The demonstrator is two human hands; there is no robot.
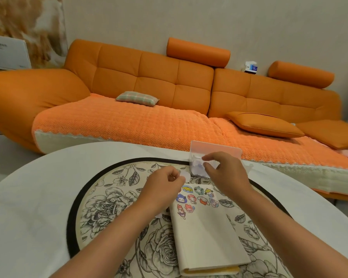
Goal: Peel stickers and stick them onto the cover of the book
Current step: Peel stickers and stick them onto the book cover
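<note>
A cream-covered book (205, 235) lies closed on the floral mat, its far end bearing several colourful cartoon stickers (197, 199). Just beyond the book's far edge, my left hand (163, 187) pinches a small white sticker piece (184, 175) between thumb and fingers. My right hand (223, 173) hovers to its right, thumb and forefinger curved at the mouth of a clear plastic bag (213, 152) with loose stickers inside. Whether the fingers grip anything in the bag is hidden.
The book sits on a round black-rimmed floral mat (109, 201) on a white round table (38, 187). An orange sofa (149, 81) with cushions stands right behind the table. A small white scrap (159, 215) lies on the mat by my left wrist.
</note>
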